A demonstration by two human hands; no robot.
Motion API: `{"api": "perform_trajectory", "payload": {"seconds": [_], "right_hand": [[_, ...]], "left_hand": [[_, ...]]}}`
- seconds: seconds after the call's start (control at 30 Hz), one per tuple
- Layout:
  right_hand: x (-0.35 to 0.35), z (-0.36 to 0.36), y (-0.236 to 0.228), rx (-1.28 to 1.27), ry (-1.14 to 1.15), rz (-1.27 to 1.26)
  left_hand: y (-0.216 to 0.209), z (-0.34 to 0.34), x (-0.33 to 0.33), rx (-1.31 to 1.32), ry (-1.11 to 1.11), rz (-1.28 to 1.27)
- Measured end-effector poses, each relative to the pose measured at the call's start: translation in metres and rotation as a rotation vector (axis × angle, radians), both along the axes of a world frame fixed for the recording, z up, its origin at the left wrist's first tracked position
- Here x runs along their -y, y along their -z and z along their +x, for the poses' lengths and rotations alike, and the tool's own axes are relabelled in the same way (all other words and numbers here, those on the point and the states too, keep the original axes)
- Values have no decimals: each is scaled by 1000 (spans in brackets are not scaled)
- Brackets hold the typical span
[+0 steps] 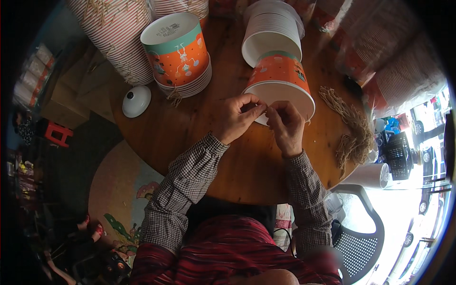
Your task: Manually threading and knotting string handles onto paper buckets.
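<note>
My left hand (239, 117) and my right hand (288, 127) meet at the near rim of an orange paper bucket (280, 73). Both are closed in a pinch, thumb against fingers. Whatever lies between the fingertips is too small to make out. The bucket rests on its side with its white mouth towards me, and a wisp of string (308, 121) shows at the right of its rim. To the right, a bundle of tan strings (354, 130) is spread along the table edge.
Behind the bucket lies a stack of white buckets (270, 40). At the left stand upside-down orange buckets (178, 54) beside a tall striped stack (114, 38). A white lid (137, 101) sits on the round wooden table (190, 128). A grey chair (363, 237) is at lower right.
</note>
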State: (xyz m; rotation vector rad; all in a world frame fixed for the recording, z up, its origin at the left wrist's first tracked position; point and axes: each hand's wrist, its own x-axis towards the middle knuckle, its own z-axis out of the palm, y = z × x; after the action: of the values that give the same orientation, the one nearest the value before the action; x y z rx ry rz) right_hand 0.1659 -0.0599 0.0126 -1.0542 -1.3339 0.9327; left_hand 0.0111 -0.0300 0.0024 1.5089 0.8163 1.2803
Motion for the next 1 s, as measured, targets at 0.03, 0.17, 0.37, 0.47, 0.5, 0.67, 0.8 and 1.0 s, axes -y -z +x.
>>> {"api": "perform_trajectory", "payload": {"seconds": [0.03,0.17,0.37,0.47,0.5,0.67,0.8,1.0], "right_hand": [[0,1,0,0,3,0],[0,2,-3,-49,-46,-63],[-4,2,0,-101,-107,-116],[-3,0,-1,-62,-97,-110],[-3,0,-1,1,-71,-99],[-4,1,3,181,11,11],[-4,-2,6,210,31,59],[-7,2,2,-38,-93,-83]], "left_hand": [[-2,-1,1,-42,5,3],[-2,-4,-1,-100,37,30],[-1,2,3,-158,-112,93],[1,3,2,-67,-111,89],[0,2,2,-67,-111,89],[1,-3,-1,-134,-48,14],[0,-7,-2,-34,47,-40],[-3,-8,-3,346,341,-590]]}}
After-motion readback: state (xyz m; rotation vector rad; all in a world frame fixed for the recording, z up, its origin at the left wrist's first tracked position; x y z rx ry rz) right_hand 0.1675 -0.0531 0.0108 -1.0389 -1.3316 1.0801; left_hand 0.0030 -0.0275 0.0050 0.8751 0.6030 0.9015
